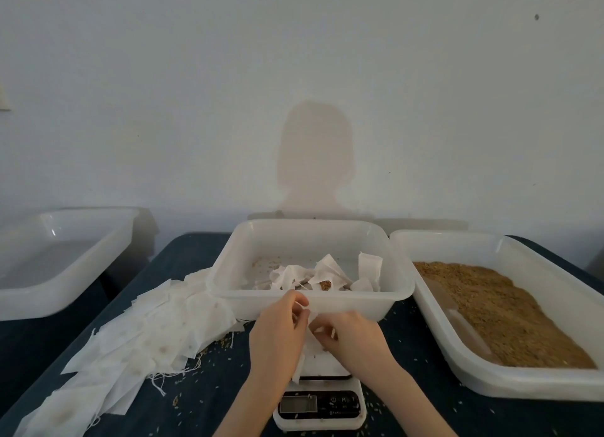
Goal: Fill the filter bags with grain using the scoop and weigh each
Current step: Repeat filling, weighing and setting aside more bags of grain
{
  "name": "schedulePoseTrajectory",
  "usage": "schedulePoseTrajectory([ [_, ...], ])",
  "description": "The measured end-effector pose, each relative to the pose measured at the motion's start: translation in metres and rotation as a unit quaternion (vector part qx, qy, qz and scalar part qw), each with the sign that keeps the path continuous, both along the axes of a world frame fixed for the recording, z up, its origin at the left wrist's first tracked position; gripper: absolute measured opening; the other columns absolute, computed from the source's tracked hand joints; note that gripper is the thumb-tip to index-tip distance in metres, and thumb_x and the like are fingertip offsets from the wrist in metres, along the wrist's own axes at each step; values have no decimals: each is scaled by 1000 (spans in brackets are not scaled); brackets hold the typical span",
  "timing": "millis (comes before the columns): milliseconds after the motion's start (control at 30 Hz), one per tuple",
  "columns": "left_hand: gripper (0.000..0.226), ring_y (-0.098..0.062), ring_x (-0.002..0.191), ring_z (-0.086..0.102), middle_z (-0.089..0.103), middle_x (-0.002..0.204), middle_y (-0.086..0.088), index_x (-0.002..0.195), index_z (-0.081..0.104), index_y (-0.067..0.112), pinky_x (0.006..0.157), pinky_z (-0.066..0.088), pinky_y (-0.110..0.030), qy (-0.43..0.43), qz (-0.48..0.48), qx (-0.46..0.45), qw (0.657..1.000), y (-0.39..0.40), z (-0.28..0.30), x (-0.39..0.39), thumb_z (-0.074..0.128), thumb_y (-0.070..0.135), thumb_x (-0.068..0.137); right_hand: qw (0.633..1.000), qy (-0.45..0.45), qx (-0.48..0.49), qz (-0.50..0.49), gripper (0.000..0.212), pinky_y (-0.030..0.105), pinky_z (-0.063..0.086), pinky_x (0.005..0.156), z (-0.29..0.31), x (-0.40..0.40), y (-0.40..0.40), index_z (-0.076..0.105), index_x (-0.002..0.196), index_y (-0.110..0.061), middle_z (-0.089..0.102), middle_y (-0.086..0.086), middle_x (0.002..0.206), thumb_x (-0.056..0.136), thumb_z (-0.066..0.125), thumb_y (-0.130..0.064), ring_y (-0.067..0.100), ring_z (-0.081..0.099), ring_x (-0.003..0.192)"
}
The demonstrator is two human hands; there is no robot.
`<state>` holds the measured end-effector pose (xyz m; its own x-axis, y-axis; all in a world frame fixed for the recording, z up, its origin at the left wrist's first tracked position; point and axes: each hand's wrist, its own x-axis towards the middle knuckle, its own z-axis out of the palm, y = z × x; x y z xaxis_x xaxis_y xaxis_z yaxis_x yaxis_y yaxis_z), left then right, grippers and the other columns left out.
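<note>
Hands (310, 328) pinch a filter bag (309, 348) over the scale (320, 407), bins around.

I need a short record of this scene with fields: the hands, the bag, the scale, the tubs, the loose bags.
left hand: pinches the top of the filter bag
right hand: pinches the same bag
filter bag: held over the scale
scale: in front of the middle tub, display unreadable
middle tub: holds several bags, a few grains
right tub: holds the grain
left tub: contents unclear
loose bags: piled on the table, left of the scale
scoop: not visible
</note>
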<state>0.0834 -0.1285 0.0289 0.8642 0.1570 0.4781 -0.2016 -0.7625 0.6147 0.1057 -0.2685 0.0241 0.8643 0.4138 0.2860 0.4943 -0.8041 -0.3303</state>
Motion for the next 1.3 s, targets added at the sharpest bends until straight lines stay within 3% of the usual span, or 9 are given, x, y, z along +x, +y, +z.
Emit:
schedulePoseTrajectory([
  [100, 19, 7, 70, 55, 55, 72, 23, 85, 47, 43, 65, 47, -13, 12, -20, -16, 1000, -2, -2, 2, 62, 32, 87, 999, 40, -22, -13, 17, 12, 43, 59, 5, 1, 1, 70, 99, -37, 69, -15, 87, 92, 55, -37, 1, 61, 74],
  [333, 17, 7, 91, 57, 63, 92, 19, 98, 57, 37, 80, 44, -12, 30, -164, -117, 979, 4, -2, 4, 65, 30, 85, 992, 98, 38, -66, 29, 17, 48, 59, 6, 0, -6, 63, 65, -34, 65, -15, 66, 86, 54, -52, 1, 62, 63],
  [467, 73, 9, 115, 44, 44, 123, 32, 131, 36, 40, 95, 40, -15, 158, -259, -76, 950, 15, -3, 3, 67, 58, 68, 988, 131, 83, -14, 28, 17, 45, 57, 14, 0, -16, 60, 60, -38, 58, -24, 58, 88, 58, -41, -6, 53, 56],
  [567, 91, 3, 114, 45, 43, 123, 29, 137, 27, 43, 96, 41, -22, 202, -258, 12, 945, 13, -3, 8, 73, 53, 59, 966, 170, 168, 97, 22, 19, 48, 67, 26, -3, -21, 69, 77, -45, 66, -17, 73, 88, 64, -28, -2, 58, 67],
  [767, 53, 3, 84, 57, 60, 92, 16, 117, 44, 39, 72, 49, -17, 168, -240, 32, 956, 7, -9, 13, 56, 43, 66, 958, 181, 179, 131, 19, 21, 45, 67, 33, -5, -26, 75, 95, -33, 70, 1, 81, 89, 63, -20, 5, 53, 68],
  [867, 58, 6, 91, 53, 55, 100, 24, 118, 38, 46, 78, 46, -16, 153, -239, 57, 957, 5, -10, 13, 56, 46, 64, 966, 174, 161, 106, 18, 22, 45, 66, 33, -4, -29, 76, 89, -29, 70, 0, 77, 86, 63, -18, 2, 50, 62],
  [1067, 50, 1, 90, 49, 46, 97, 24, 115, 40, 41, 75, 39, -16, 126, -220, 120, 960, 1, -11, 15, 55, 39, 68, 981, 119, 139, 60, 21, 14, 36, 55, 36, -6, -35, 61, 58, -53, 58, -21, 57, 73, 59, -38, -2, 47, 55],
  [1167, 28, -1, 80, 52, 54, 88, 18, 98, 43, 38, 69, 42, -20, 134, -220, 98, 961, 1, -8, 18, 56, 39, 73, 988, 101, 113, 36, 16, 10, 39, 56, 42, -6, -44, 69, 73, -47, 63, -25, 70, 68, 55, -46, -7, 56, 66],
  [1300, 11, -1, 67, 50, 55, 78, 14, 86, 46, 37, 60, 37, -17, 126, -229, 90, 961, -11, -3, 24, 55, 38, 80, 990, 90, 106, 28, 32, 14, 44, 68, 57, -2, -70, 71, 84, -42, 62, -25, 90, 69, 54, -65, -7, 58, 82],
])
